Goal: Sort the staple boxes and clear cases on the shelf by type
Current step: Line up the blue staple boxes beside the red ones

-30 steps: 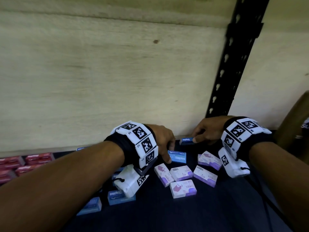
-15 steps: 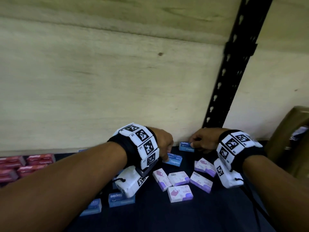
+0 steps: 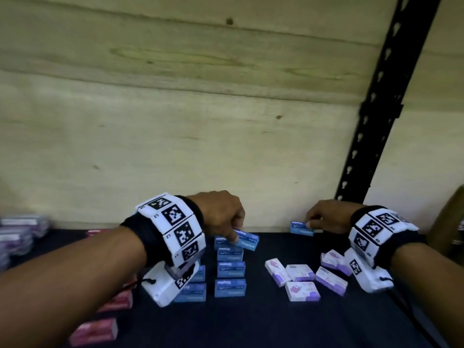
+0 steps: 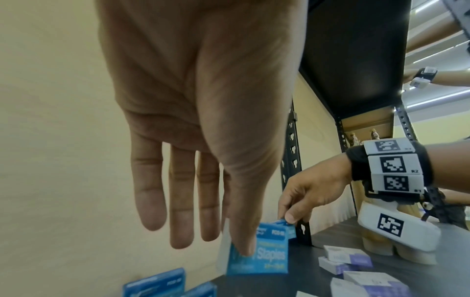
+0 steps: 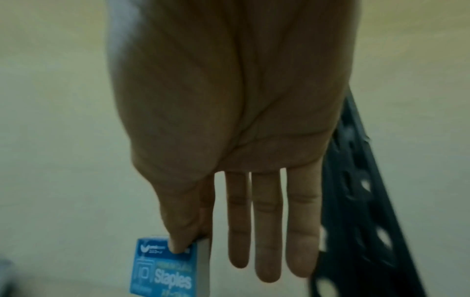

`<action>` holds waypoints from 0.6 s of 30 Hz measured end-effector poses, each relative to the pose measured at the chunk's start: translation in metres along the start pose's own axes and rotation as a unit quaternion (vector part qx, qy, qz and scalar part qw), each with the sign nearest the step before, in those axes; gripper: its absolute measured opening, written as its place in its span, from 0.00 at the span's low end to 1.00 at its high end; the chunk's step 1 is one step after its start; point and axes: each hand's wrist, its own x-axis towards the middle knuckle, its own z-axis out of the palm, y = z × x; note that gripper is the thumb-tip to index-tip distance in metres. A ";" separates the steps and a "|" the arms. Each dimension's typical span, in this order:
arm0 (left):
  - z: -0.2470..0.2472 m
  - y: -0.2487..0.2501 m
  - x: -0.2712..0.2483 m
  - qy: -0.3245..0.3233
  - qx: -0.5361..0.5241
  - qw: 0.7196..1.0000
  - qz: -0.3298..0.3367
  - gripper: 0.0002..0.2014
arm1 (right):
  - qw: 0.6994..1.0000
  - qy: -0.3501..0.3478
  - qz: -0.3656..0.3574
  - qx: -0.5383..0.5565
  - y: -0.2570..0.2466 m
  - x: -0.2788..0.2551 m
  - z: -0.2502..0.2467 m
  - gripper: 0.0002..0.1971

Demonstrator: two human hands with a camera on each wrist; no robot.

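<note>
My left hand [image 3: 232, 232] pinches a blue staple box [image 3: 247, 241] between thumb and forefinger, tilted, just above the far end of a column of blue staple boxes [image 3: 230, 269] on the dark shelf [image 3: 251, 327]. The left wrist view shows the same blue box [image 4: 259, 255] under my thumb. My right hand [image 3: 310, 223] pinches a second blue staple box [image 3: 301, 228] by its end, near the back wall. The right wrist view shows that box [image 5: 162, 269] held by thumb and forefinger, the other fingers straight. Several purple-and-white boxes [image 3: 301, 280] lie between the hands.
Red staple boxes [image 3: 94, 331] lie at the front left. Blurred purple cases [image 3: 17, 234] are stacked at the far left. A black perforated upright [image 3: 376, 109] rises at the right against the wooden back wall [image 3: 175, 121]. A brown object [image 3: 449, 222] stands at the far right.
Both hands have lifted their blue boxes off the shelf. My left hand has carried its box left over the blue column. The view has shifted, and more blue boxes show in rows.
</note>
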 end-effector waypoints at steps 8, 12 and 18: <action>0.014 -0.013 -0.081 0.013 -0.019 0.999 -0.031 0.11 | 0.991 0.055 -0.119 0.020 -0.056 -0.052 -0.013 0.15; 0.028 -0.014 -0.110 0.010 -0.007 0.999 -0.034 0.11 | 0.985 0.025 -0.170 0.031 -0.086 -0.078 -0.005 0.15; 0.056 -0.020 -0.132 -0.024 -0.004 0.999 -0.022 0.09 | 0.978 -0.017 -0.202 0.042 -0.114 -0.096 0.017 0.14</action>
